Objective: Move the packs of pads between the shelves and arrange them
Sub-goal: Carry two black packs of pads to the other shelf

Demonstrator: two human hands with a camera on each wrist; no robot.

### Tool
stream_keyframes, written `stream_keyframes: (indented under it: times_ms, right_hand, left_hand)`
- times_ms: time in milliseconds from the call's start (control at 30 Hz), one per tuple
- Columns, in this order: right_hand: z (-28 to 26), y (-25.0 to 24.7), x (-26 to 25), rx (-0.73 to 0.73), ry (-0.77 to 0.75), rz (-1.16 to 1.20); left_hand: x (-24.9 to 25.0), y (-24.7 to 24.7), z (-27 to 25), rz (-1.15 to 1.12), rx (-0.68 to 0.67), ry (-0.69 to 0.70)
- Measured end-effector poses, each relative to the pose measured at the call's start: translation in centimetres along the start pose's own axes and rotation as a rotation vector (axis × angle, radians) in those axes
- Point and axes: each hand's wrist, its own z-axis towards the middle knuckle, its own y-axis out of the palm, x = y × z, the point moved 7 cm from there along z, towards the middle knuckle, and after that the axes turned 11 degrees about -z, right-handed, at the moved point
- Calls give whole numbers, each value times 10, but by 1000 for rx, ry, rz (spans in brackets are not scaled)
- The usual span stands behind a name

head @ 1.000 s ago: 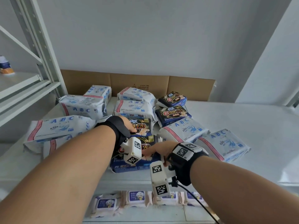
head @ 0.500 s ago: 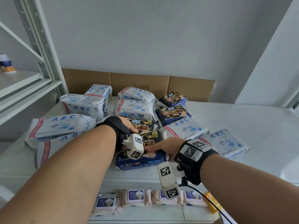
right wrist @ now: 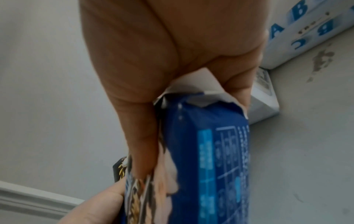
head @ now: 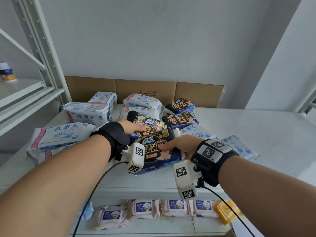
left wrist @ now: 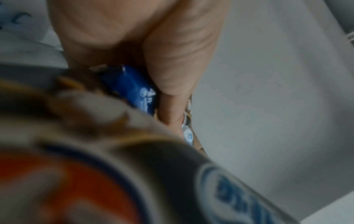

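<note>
Two dark navy packs of pads are held over the white shelf (head: 256, 134). My left hand (head: 130, 128) grips the farther dark pack (head: 150, 124) at its left end, thumb on top. My right hand (head: 177, 146) grips the nearer dark pack (head: 159, 154) by its right edge, thumb on its printed face. The nearer pack looks tilted, its front edge low by the shelf. In the right wrist view the thumb and fingers (right wrist: 141, 136) pinch the nearer pack's blue side (right wrist: 214, 159). In the left wrist view the left thumb (left wrist: 172, 68) lies beside a blue pack edge (left wrist: 132, 89).
White ABC packs (head: 63, 135) lie left, behind and right (head: 239, 146). Two more dark packs (head: 181, 119) sit near the cardboard sheet (head: 145, 89) at the back. Baby wipes packs (head: 142, 208) line the lower shelf. A metal rack upright (head: 42, 48) stands at left.
Both hands have closed on the two dark packs and raised them from lying flat on the shelf; the nearer pack now tilts up toward me.
</note>
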Motion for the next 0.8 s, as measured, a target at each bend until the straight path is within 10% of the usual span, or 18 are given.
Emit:
stream_keyframes:
  times_ms: [400,800]
  right_hand:
    - [-61,-72,-6,99,-346,314]
    - [-177,-151,85,212,-525,527]
  left_hand:
    - [50,-13,-58,-677,-30,311]
    - [109,116,-187,-581,-134,409]
